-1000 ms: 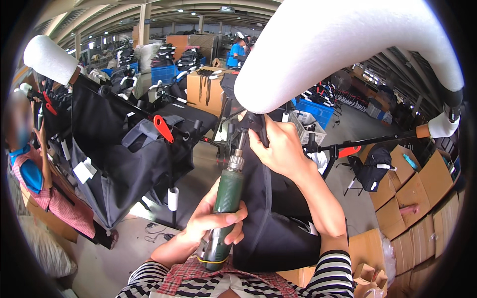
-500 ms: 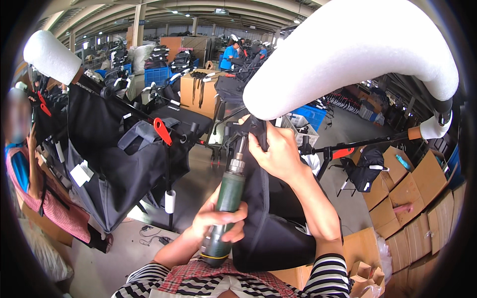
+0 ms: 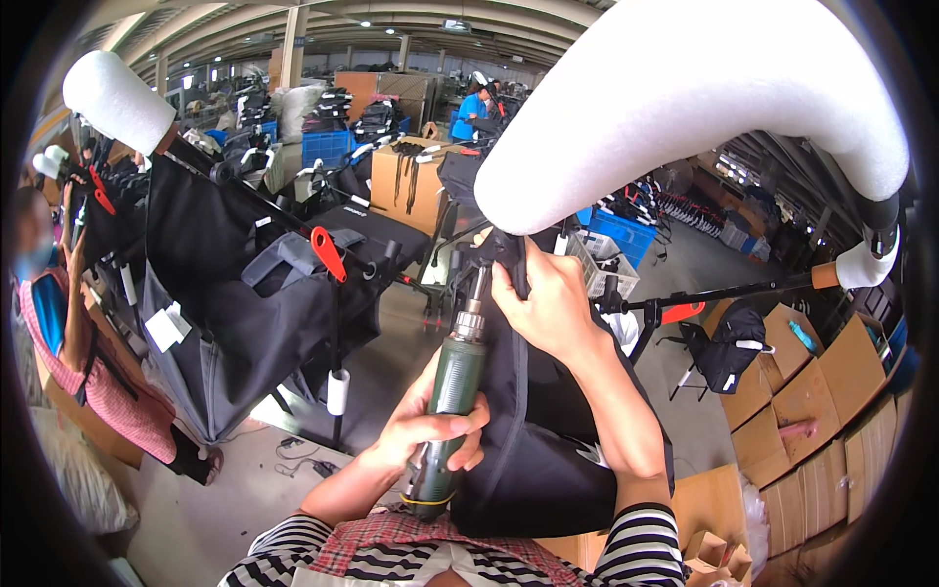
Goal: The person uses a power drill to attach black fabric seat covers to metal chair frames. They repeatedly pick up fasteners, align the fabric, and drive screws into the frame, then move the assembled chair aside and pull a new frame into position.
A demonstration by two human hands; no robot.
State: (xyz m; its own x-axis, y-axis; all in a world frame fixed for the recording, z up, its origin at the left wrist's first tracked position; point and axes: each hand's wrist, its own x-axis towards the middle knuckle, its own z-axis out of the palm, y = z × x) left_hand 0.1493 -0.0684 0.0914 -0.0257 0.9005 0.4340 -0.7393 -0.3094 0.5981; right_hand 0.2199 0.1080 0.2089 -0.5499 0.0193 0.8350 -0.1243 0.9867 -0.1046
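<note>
My left hand (image 3: 430, 430) grips a dark green powered screwdriver (image 3: 452, 391), its metal chuck pointing up at a black frame joint (image 3: 499, 249). Around that joint my right hand (image 3: 548, 303) pinches the black fabric (image 3: 548, 440) of a stroller-like frame. The fabric hangs down between my forearms. A thick white foam-wrapped handlebar (image 3: 685, 108) curves over the joint and across the top right. The screwdriver bit itself is hidden at the joint.
A second black fabric frame (image 3: 245, 313) with a red clip (image 3: 328, 252) and a white foam bar (image 3: 117, 98) stands at left. Beside it, at the far left, is a person in a pink checked apron (image 3: 78, 372). Cardboard boxes (image 3: 812, 411) are stacked at right; another person in blue (image 3: 469, 112) works far back.
The view has shifted slightly, and the screwdriver and both hands stay at the joint. My left hand sits a little higher on the tool body.
</note>
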